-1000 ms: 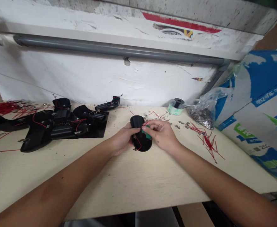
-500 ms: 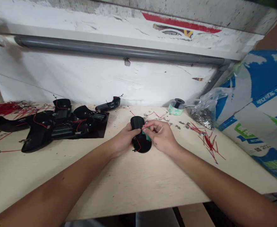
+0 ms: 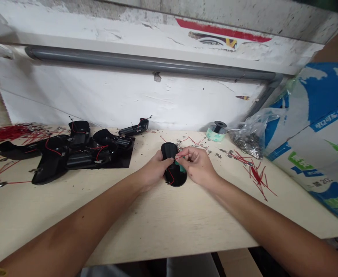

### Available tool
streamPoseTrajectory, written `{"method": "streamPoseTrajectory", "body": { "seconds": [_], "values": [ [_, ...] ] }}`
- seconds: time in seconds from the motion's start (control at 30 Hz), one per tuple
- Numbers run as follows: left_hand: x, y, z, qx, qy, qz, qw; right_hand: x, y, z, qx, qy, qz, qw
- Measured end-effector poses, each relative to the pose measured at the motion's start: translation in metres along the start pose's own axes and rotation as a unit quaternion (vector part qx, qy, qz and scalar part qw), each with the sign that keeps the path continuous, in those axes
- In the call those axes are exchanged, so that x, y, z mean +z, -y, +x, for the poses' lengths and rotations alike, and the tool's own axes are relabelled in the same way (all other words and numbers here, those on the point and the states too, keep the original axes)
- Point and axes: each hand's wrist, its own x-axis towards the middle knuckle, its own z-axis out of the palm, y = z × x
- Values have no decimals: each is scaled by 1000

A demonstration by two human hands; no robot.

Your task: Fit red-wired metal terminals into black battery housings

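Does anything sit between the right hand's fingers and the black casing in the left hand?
Nothing blocks them: the fingers of the right hand are right at the black casing held in the left hand, with only a thin red wire at the fingertips.

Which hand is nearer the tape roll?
Right: the right hand sits below and left of the tape roll; the left hand, farther left, grips the black casing.

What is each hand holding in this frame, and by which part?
The left hand grips a black plastic housing around its upper half; the right hand appears to pinch a thin red wire between its fingertips.
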Motion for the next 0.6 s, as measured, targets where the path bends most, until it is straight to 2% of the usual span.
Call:
{"method": "streamPoseTrajectory", "body": {
  "seconds": [0.27,0.6],
  "values": [
    [0,0,0,-3,30,-44,999,-1,-6,0,-9,5,1,1000],
    [1,-2,0,3,25,-26,999,-1,-3,1,-13,12,-12,1000]
  ]
}}
